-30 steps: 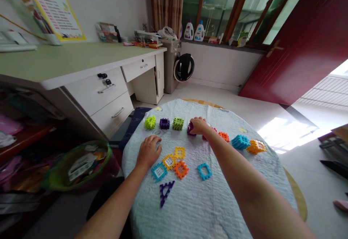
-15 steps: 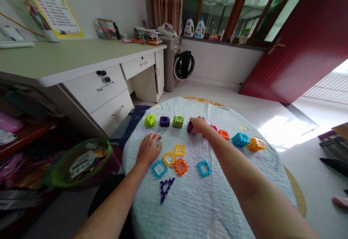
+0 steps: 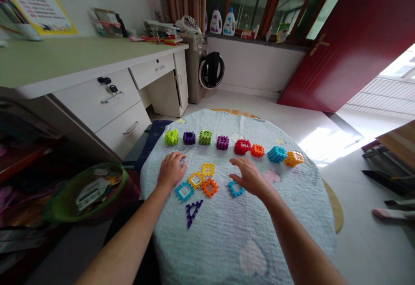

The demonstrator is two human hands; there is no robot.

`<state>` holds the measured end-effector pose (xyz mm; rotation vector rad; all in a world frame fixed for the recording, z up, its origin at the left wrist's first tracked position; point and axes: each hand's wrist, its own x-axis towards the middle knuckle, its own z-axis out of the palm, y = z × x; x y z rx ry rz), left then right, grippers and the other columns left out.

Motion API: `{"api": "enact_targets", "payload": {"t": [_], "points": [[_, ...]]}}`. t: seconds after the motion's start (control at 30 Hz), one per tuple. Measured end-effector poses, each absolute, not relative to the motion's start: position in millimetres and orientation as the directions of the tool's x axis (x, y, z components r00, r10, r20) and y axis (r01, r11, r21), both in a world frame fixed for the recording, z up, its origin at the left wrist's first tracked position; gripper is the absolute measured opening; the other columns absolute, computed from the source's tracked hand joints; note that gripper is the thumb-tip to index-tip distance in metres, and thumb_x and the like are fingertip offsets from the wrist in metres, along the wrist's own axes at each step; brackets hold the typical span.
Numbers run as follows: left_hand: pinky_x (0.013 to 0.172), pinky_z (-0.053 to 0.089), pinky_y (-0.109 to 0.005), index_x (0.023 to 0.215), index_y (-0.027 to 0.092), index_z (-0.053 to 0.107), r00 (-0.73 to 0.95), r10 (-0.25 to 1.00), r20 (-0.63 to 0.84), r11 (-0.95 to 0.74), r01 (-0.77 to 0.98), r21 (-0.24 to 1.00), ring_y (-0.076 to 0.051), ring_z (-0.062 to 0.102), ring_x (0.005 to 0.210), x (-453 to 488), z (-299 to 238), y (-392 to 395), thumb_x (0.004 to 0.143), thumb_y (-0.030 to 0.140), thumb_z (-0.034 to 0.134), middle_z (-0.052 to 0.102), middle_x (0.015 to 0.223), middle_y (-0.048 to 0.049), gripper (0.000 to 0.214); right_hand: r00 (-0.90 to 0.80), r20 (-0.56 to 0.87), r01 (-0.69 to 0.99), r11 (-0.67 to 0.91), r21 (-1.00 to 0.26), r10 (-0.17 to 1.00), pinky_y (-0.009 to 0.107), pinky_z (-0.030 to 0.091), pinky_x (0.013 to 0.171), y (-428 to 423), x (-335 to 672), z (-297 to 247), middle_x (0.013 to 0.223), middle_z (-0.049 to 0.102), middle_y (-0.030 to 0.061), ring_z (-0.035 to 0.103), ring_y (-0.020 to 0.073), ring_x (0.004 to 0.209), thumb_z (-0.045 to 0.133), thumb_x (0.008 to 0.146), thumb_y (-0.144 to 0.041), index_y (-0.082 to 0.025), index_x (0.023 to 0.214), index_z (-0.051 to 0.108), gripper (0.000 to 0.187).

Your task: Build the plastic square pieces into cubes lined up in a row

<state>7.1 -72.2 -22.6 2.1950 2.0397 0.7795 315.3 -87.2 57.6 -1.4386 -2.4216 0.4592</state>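
My left hand (image 3: pixel 171 169) rests open on the cloth, holding nothing, just left of a group of flat building pieces. That group has a blue window piece (image 3: pixel 184 191), a yellow window piece (image 3: pixel 196 181), another yellow piece (image 3: pixel 208 165) and an orange piece (image 3: pixel 210 188). Nearer me lies a purple triangle piece (image 3: pixel 193 212). Over a blue square frame (image 3: pixel 234 191), partly covering it, is my right hand (image 3: pixel 248 173), fingers apart and nothing in it. Beyond both hands runs a row of coloured stacks, among them a purple stack (image 3: pixel 222 143) and a red stack (image 3: pixel 242 147).
A pale blue cloth (image 3: pixel 227 242) covers the round table. A green basket (image 3: pixel 61 211) stands low at the left, near a desk with drawers (image 3: pixel 100 99). Further off are a washing machine (image 3: pixel 193 69) and a red door (image 3: pixel 350 39).
My right hand has let go of the purple stack and come back towards me, above the blue square frame. The stack stays in the row. My left hand has barely moved.
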Motion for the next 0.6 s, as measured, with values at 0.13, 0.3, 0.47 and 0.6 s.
{"api": "enact_targets", "payload": {"t": [0.13,0.3,0.47,0.6], "points": [[0.095,0.046,-0.041,0.103,0.02,0.064,0.004,0.945,0.326,-0.128,0.923,0.362,-0.026,0.057,0.108,7,-23,-73,0.081,0.025,0.052,0.064,0.112,-0.0089,0.025,-0.461,0.045,0.771,0.426,-0.473,0.886,0.04,0.04,0.101,-132,338,19,0.128,0.06,0.0108,0.051,0.0254,0.116,0.056,0.072,-0.013,-0.016,0.124,0.057,0.052],[0.096,0.046,-0.04,0.104,0.021,0.063,-0.012,0.947,0.321,-0.112,0.924,0.365,-0.026,0.056,0.109,9,-23,-73,0.081,0.023,0.054,0.063,0.113,-0.0084,0.026,-0.387,0.037,0.811,0.359,-0.462,0.921,0.042,0.036,0.104,-143,337,-4,0.133,0.056,0.0098,0.047,0.0256,0.121,0.05,0.068,-0.01,-0.018,0.127,0.057,0.06],[0.096,0.046,-0.041,0.102,0.021,0.064,-0.024,0.945,0.326,-0.106,0.92,0.376,-0.026,0.057,0.107,9,-24,-73,0.08,0.023,0.056,0.064,0.11,-0.0077,0.024,-0.359,0.037,0.817,0.334,-0.469,0.932,0.044,0.034,0.105,-143,338,-7,0.134,0.055,0.0095,0.046,0.0264,0.121,0.049,0.069,-0.011,-0.018,0.129,0.056,0.061],[0.096,0.046,-0.04,0.097,0.02,0.064,-0.035,0.939,0.342,-0.127,0.89,0.439,-0.025,0.058,0.104,6,-25,-73,0.079,0.021,0.057,0.064,0.106,-0.0076,0.02,-0.38,0.047,0.816,0.359,-0.454,0.924,0.047,0.035,0.102,-142,314,16,0.136,0.054,0.0113,0.043,0.0293,0.122,0.053,0.07,-0.013,-0.016,0.128,0.057,0.058]]}}
